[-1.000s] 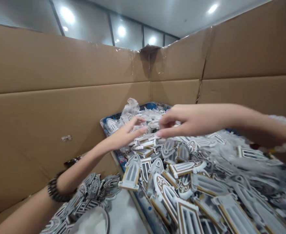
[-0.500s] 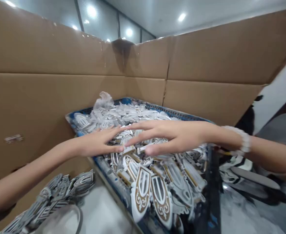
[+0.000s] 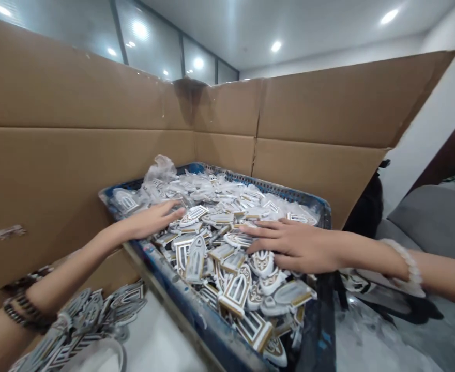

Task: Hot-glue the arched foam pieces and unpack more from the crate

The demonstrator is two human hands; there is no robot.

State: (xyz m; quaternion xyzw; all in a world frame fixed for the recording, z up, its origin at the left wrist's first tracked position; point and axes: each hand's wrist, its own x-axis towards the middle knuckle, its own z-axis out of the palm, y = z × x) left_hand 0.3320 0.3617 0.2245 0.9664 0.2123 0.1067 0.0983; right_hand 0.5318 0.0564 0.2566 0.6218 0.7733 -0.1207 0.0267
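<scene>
A blue plastic crate [image 3: 208, 330] is heaped with small white and gold arched ornaments [image 3: 237, 289], several of them in clear plastic wrap toward the back. My left hand [image 3: 153, 218] rests over the crate's left rim with its fingers stretched onto the pile. On the right side of the heap lies my right hand [image 3: 301, 245], palm down and fingers spread across the ornaments. Neither hand grips a piece. The undersides of both hands are hidden.
Cardboard walls [image 3: 95, 175] stand behind and left of the crate. At lower left, more grey-white ornaments [image 3: 91, 310] lie by a clear round container [image 3: 95, 356]. A grey chair [image 3: 437, 222] stands at the right.
My hands have moved apart from the middle of the heap, the left one leftward and the right one rightward. Ornaments at the crate's near end lie differently.
</scene>
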